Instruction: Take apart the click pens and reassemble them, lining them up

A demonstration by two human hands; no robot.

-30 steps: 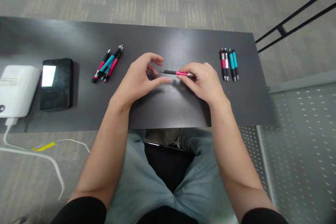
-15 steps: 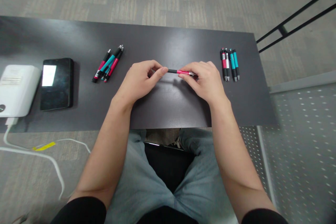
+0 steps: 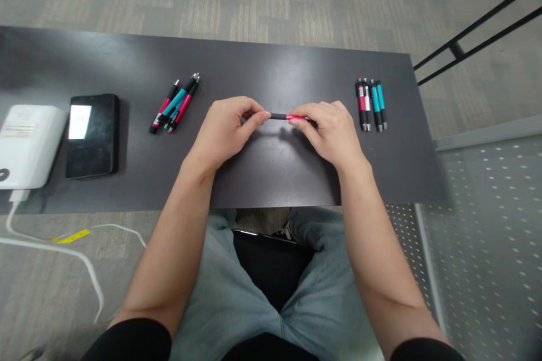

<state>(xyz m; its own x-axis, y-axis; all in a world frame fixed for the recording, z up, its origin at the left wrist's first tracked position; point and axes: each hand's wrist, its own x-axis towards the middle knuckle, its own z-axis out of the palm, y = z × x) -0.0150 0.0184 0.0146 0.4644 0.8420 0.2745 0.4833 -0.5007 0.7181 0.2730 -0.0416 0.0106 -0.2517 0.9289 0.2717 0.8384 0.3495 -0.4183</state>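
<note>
A red and black pen (image 3: pixel 278 117) is held level above the dark table, stretched between my two hands. My left hand (image 3: pixel 237 124) pinches its black end between thumb and fingertips. Around the red part, the fingers of my right hand (image 3: pixel 328 127) are closed, hiding most of that end. To the left lies a loose pile of red and teal pens (image 3: pixel 175 104), some crossing over others. On the right, several pens (image 3: pixel 370 104) in red, white and teal lie side by side in a row.
The dark table (image 3: pixel 275 180) has a black phone-like device (image 3: pixel 92 138) and a white power bank (image 3: pixel 31 144) on its left part. A white cable (image 3: pixel 17 196) hangs from the power bank over the front edge. A perforated panel (image 3: pixel 486 208) stands at the right.
The fingers of my right hand have closed further over the red end of the pen, covering its tip. Otherwise the hands and pens stay in place.
</note>
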